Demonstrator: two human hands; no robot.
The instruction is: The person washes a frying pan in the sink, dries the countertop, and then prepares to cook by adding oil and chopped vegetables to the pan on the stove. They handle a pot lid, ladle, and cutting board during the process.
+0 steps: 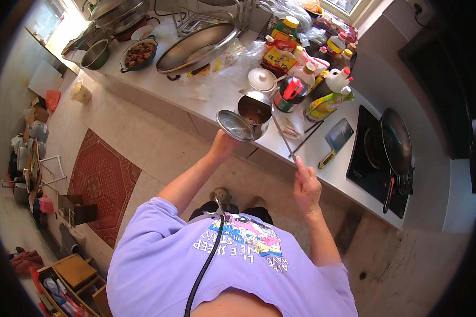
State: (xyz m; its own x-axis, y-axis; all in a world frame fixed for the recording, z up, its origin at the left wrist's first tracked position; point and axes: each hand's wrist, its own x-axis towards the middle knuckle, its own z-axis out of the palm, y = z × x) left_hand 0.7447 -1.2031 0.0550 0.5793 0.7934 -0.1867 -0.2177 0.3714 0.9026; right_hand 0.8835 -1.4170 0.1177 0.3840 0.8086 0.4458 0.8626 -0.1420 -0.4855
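Left grip (223, 143) I see closed around a small steel pot (253, 111) with a hinged lid, held near frame centre over the white desk (217, 95) edge; right grip (305, 185) pinches a long metal utensil (281, 132) reaching into the pot. Behind it, upper centre, stand a yellow-capped green bottle (286, 27), a red-capped white bottle (337, 80) and a yellow-green pouch (325, 105).

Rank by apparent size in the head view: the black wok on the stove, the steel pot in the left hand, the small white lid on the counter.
1. Black wok, largest.
2. Steel pot, held by the left hand; it is raised nearer the camera, so its true size is unsure.
3. White lid, smallest.
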